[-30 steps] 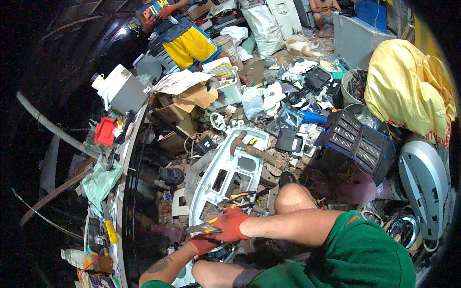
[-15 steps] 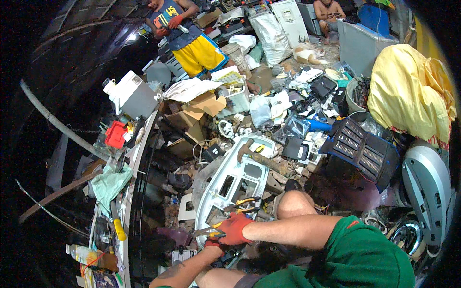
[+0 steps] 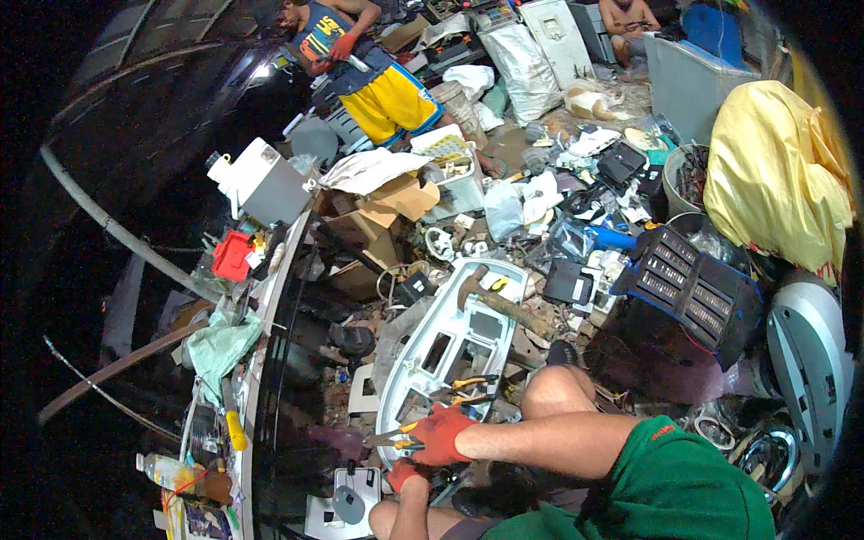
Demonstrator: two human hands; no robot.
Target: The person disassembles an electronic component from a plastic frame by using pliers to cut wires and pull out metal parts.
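Observation:
My right hand (image 3: 443,434), in a red glove, is closed around pliers (image 3: 389,439) with yellow-and-black handles, jaws pointing left over the near end of a pale plastic housing (image 3: 389,396). Just below it my left hand (image 3: 408,473), also red-gloved, has curled fingers; what they hold, if anything, is hidden. Another pair of pliers (image 3: 472,383) with yellow-and-black handles lies on the housing beside my right hand. A hammer (image 3: 506,310) rests across the housing's far end. A white plastic part with a grey disc (image 3: 349,506) lies left of my left forearm.
An open bit case (image 3: 677,283) lies at the right, near a big yellow sack (image 3: 772,175). Scrap plastic and rubble cover the floor. Along the left runs a bench edge (image 3: 270,333) with a yellow-handled tool (image 3: 236,430). A co-worker (image 3: 346,63) stands at the back left; another person sits far right.
The whole view has shifted, so things sit a little further right. My left forearm has swung right, uncovering the white part with the grey disc. My right hand keeps the pliers.

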